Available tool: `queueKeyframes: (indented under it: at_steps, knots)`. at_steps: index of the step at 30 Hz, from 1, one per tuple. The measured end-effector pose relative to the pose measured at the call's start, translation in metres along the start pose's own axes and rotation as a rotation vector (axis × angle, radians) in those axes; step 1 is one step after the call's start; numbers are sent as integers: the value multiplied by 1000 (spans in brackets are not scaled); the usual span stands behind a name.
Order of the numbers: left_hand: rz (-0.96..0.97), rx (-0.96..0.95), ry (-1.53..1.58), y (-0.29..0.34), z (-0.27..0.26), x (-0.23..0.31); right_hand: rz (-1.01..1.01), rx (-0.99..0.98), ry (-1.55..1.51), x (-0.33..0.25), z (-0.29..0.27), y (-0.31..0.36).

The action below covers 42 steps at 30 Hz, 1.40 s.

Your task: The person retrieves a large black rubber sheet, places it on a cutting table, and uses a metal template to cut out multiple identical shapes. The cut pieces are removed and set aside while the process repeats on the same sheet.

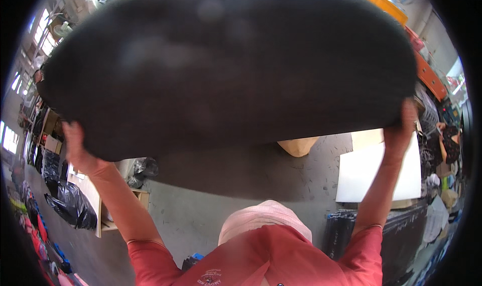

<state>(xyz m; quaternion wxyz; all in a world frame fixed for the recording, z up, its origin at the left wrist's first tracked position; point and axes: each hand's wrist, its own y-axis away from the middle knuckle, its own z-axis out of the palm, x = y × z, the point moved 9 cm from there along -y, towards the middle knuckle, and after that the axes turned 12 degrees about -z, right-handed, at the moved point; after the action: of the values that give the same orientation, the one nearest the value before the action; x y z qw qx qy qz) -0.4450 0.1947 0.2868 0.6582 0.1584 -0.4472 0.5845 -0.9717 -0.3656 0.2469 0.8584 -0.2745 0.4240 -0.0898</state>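
Note:
A large, dark black sheet (241, 80) with rounded-looking corners fills the upper part of the view, raised in front of me. Whether it is foam, board or cloth I cannot make out. My left hand (83, 148) is closed on its lower left edge, with some fingers hidden behind it. At the right edge, my right hand (401, 128) grips the same sheet, its fingertips partly covered. Both arms are stretched out and up, so the sheet hangs between them and hides most of what lies beyond.
White flat board (379, 173) lies at the right, above a dark stack of sheets (381, 231). At the left are a black plastic bag (75, 203) and a wooden table (95, 205). Another person (448, 141) is at the far right, near an orange beam (431, 75).

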Motion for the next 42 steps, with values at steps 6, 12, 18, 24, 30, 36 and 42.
queueKeyframes:
  at_steps: [6, 12, 18, 24, 30, 36, 42]
  knots:
    - [-543, -222, -174, -42, -89, -180, 201, -445, 425, 262, 113, 108]
    - [-834, -223, -372, -84, -168, -301, 611, -501, 457, 410, 130, 197]
    - [-801, -136, -399, -130, -191, -290, 692, -422, 475, 426, 150, 224]
    - [-840, -130, -364, -217, -194, -294, 685, -347, 505, 445, 215, 195]
    - [-791, -227, -597, -432, -192, -371, 675, -214, 507, 544, 311, 93]
    - [-291, -214, -1302, -603, -125, -470, 49, -383, 1199, 611, 408, -45]
    - [-30, -826, -1582, -468, -76, -543, 135, -472, 1748, 579, 332, 3]
